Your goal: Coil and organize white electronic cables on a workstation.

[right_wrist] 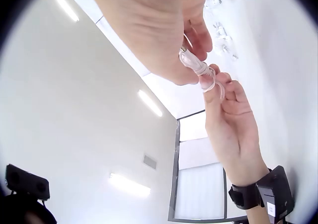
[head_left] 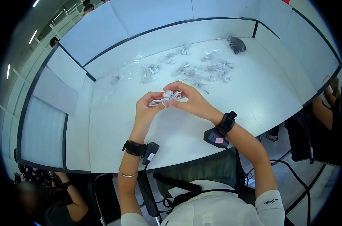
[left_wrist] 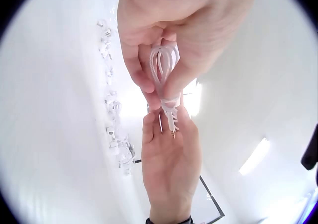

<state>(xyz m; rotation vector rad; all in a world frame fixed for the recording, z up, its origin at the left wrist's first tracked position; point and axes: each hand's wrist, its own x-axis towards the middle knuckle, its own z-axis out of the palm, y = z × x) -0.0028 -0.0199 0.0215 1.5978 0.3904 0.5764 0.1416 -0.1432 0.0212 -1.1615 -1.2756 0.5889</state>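
Note:
Both hands hold one coiled pair of white wired earphones (head_left: 168, 94) above the near middle of the table. My left hand (head_left: 146, 106) pinches the looped end of the cable (left_wrist: 161, 67) between thumb and fingers. From the other side, my right hand (head_left: 191, 100) grips the bundle with thumb and curled fingers. Cable is wound around the middle of the bundle, and a metal plug (left_wrist: 173, 134) sticks out toward the right palm. In the right wrist view the wound cable (right_wrist: 198, 67) spans the gap between both hands' fingertips.
Several bundles of white earphones (head_left: 186, 69) lie across the back of the white table (head_left: 114, 124), with clear plastic bags (head_left: 135, 60) to their left. A dark grey pouch-like item (head_left: 237, 44) sits at the back right. Low partitions (head_left: 231, 28) enclose the table.

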